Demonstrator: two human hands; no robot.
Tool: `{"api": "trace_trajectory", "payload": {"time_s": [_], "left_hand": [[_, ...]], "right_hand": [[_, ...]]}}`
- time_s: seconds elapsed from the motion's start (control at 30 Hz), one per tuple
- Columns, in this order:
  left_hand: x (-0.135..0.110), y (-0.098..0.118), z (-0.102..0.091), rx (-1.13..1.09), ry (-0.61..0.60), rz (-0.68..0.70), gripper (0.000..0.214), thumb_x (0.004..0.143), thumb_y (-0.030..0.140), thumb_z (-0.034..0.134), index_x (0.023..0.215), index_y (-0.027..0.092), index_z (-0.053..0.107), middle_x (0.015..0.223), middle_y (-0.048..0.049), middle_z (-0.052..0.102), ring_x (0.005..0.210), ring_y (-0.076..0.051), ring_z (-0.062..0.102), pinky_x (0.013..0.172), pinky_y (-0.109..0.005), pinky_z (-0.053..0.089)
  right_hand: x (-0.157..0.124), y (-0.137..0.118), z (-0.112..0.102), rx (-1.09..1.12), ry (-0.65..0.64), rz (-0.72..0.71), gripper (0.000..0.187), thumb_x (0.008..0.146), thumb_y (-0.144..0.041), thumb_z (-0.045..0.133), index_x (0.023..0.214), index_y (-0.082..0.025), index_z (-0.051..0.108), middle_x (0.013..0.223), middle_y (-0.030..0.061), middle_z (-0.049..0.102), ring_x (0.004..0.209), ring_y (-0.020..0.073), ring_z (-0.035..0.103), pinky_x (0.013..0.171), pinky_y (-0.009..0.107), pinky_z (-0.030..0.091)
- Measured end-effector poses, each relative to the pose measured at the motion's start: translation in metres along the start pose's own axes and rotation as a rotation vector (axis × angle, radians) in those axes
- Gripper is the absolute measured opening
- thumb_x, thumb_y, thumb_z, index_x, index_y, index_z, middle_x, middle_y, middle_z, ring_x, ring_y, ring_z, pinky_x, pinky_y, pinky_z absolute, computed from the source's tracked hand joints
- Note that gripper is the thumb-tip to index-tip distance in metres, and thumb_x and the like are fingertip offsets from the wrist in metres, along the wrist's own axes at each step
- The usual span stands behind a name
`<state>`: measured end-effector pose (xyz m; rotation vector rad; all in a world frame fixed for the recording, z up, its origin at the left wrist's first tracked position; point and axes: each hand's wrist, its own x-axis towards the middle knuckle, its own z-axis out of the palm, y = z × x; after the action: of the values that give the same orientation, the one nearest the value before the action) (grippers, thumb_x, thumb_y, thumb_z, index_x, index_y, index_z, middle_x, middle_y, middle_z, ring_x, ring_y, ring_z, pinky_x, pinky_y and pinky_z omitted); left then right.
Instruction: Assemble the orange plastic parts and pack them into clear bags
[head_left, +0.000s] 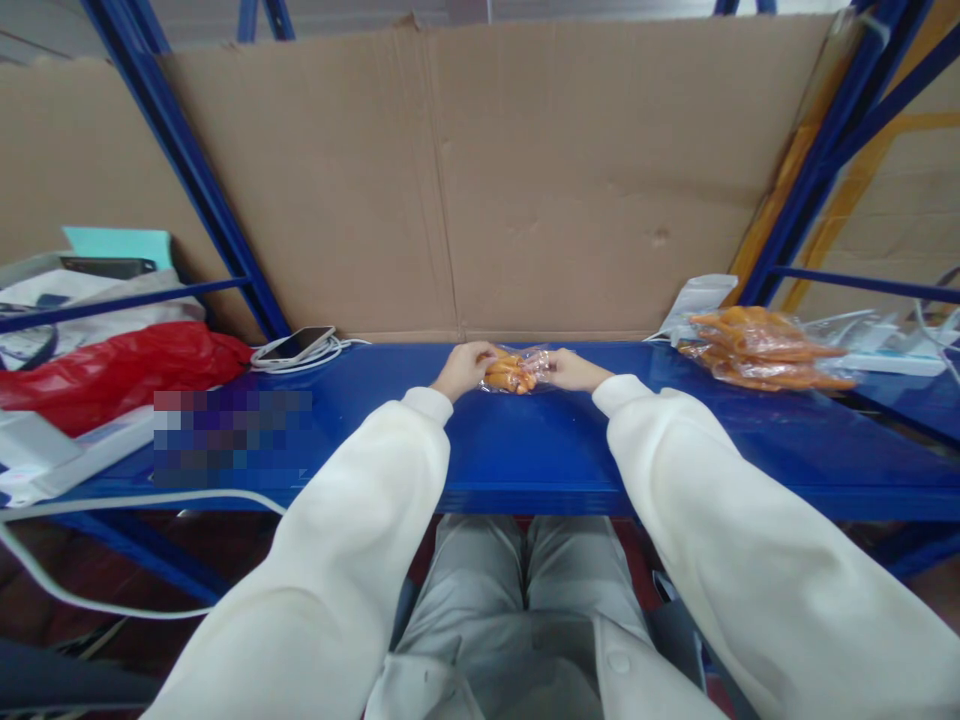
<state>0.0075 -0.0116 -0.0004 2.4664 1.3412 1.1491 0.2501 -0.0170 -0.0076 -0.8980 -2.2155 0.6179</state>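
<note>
A clear plastic bag with glossy orange pieces inside (509,375) rests on the blue tabletop, between my two hands. My left hand (463,370) is closed on the left end of this bag, its fingertips partly hidden behind the orange pieces. Crinkled, loose film at the bag's right end is pinched by my right hand (571,370). What exactly the orange pieces are is too small to make out.
Similar orange packs (765,345) lie stacked at the right. On the left are a phone (300,345) on a coiled white cable, a red plastic bag (142,370) and a white power strip (97,450). Cardboard (525,190) closes off the back, between blue posts.
</note>
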Motion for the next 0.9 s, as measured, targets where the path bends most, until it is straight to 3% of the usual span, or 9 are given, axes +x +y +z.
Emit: {"api": "trace_trajectory", "payload": {"time_s": [0.1, 0.33, 0.53, 0.7, 0.9], "left_hand": [[0.0001, 0.0012, -0.0013, 0.085, -0.037, -0.02, 0.013, 0.083, 0.016, 0.065, 0.083, 0.018, 0.078, 0.087, -0.0063, 0.079, 0.086, -0.022, 0.071, 0.085, -0.03, 0.053], [0.0008, 0.0039, -0.0025, 0.156, -0.064, -0.057, 0.012, 0.083, 0.017, 0.067, 0.086, 0.02, 0.079, 0.092, -0.0063, 0.08, 0.092, -0.023, 0.073, 0.084, -0.03, 0.053], [-0.0015, 0.0023, -0.0028, 0.087, -0.042, -0.043, 0.015, 0.085, 0.017, 0.063, 0.086, 0.018, 0.079, 0.093, -0.0081, 0.08, 0.091, -0.024, 0.073, 0.089, -0.033, 0.054], [-0.0025, 0.0014, -0.0041, 0.036, 0.002, 0.007, 0.016, 0.084, 0.016, 0.062, 0.082, 0.02, 0.077, 0.092, -0.0053, 0.081, 0.093, -0.023, 0.073, 0.1, -0.037, 0.053], [-0.002, 0.0009, -0.0035, -0.013, -0.052, 0.025, 0.017, 0.083, 0.014, 0.059, 0.084, 0.017, 0.075, 0.097, -0.0067, 0.081, 0.094, -0.022, 0.073, 0.09, -0.032, 0.056]], "right_hand": [[-0.0006, -0.0004, -0.0011, -0.006, 0.006, 0.003, 0.014, 0.08, -0.028, 0.076, 0.091, -0.022, 0.083, 0.108, 0.0062, 0.08, 0.11, 0.0253, 0.072, 0.105, 0.04, 0.052], [-0.0009, 0.0008, 0.0005, -0.075, 0.207, 0.165, 0.013, 0.076, -0.013, 0.075, 0.088, -0.016, 0.081, 0.096, 0.0079, 0.079, 0.09, 0.0222, 0.073, 0.095, 0.038, 0.057], [-0.0019, 0.0023, 0.0031, 0.077, 0.116, 0.215, 0.023, 0.079, -0.015, 0.073, 0.101, -0.016, 0.081, 0.089, 0.0047, 0.08, 0.079, 0.0184, 0.072, 0.086, 0.035, 0.06], [-0.0034, 0.0008, 0.0033, 0.149, 0.08, 0.17, 0.024, 0.078, -0.021, 0.075, 0.1, -0.017, 0.082, 0.104, 0.0071, 0.08, 0.096, 0.0229, 0.074, 0.097, 0.04, 0.057], [-0.0057, -0.0004, 0.0054, 0.174, -0.023, 0.094, 0.041, 0.071, -0.042, 0.083, 0.103, -0.018, 0.081, 0.116, 0.0092, 0.078, 0.113, 0.0291, 0.071, 0.109, 0.047, 0.05]]}}
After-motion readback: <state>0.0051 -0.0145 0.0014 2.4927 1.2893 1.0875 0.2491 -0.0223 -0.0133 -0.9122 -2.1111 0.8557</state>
